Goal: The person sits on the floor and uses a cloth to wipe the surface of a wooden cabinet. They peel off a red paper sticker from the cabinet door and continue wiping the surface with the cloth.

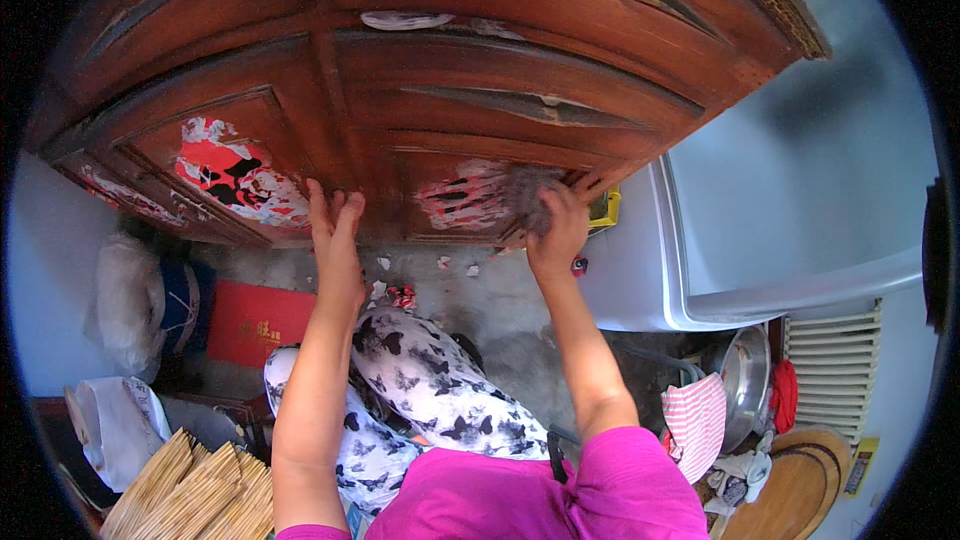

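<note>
A dark reddish-brown wooden cabinet [350,80] with carved panels fills the upper part of the view. Torn remains of a red, white and black paper sticker [215,155] cling to its left lower panel. On the panel to the right, a more worn sticker patch [460,198] shows pale streaks. My right hand [562,230] is closed around a grey, fuzzy scouring pad [527,190], pressed against that patch's right end. With fingers stretched out, my left hand [338,240] touches the cabinet's lower part between the two panels and holds nothing.
Paper scraps [402,297] lie on the grey floor [500,310] below. A red box [255,322] and a stuffed plastic bag [130,305] stand at left, with bundled sticks [200,485] nearer. At right are a pale appliance [640,250], a metal basin [745,385] and a round wooden board [790,485].
</note>
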A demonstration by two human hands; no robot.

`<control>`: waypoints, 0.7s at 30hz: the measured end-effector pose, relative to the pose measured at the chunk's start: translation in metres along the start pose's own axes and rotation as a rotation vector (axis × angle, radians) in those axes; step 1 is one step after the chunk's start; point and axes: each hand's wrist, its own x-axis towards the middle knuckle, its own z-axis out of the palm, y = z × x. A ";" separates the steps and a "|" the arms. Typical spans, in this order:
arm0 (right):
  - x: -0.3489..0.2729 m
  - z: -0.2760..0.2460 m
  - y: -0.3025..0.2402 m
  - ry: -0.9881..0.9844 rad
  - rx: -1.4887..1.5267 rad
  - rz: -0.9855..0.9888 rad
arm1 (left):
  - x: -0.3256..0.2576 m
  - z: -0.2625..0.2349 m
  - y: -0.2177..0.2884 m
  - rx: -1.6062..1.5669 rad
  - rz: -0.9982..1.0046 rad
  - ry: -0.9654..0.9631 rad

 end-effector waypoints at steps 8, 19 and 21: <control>0.003 0.073 -0.116 0.116 0.168 0.296 | 0.003 -0.008 -0.008 0.061 0.010 -0.041; 0.006 0.028 -0.052 0.442 0.168 0.288 | 0.004 -0.009 -0.001 0.060 0.010 -0.051; 0.002 0.064 -0.066 0.384 0.218 0.309 | 0.003 -0.007 -0.004 0.057 0.015 -0.059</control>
